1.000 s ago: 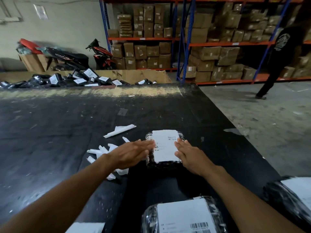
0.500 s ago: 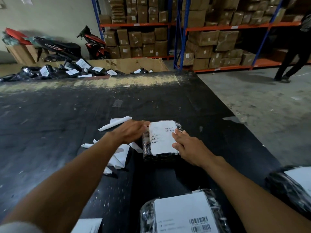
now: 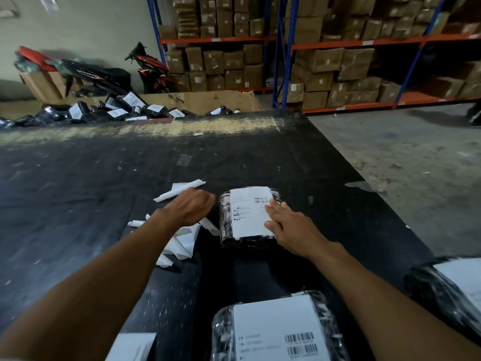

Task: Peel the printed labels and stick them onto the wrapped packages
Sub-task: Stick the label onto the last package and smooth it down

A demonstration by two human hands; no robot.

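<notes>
A black wrapped package [image 3: 226,217] lies on the black table [image 3: 78,183], with a white printed label [image 3: 248,212] stuck on its top. My right hand [image 3: 291,227] lies flat on the label's right edge, fingers straight and pressing down. Just left of the package, my left hand [image 3: 191,207] hovers knuckles up, fingers loosely curled, nothing visible in it. Another labelled package [image 3: 281,332] sits at the near edge, and a third package [image 3: 447,285] is at the right. A white label sheet [image 3: 130,346] shows at the bottom left.
Peeled white backing strips [image 3: 179,243] are scattered under my left forearm, one rolled strip [image 3: 179,190] further out. A cardboard bin [image 3: 197,100] of labelled black packages stands past the table's far edge. The table's right edge drops to concrete floor [image 3: 416,165]. Shelves of boxes [image 3: 325,61] stand behind.
My left hand has drawn back from the label to the package's left side and its fingers have curled. My right hand stays pressed on the label's right edge.
</notes>
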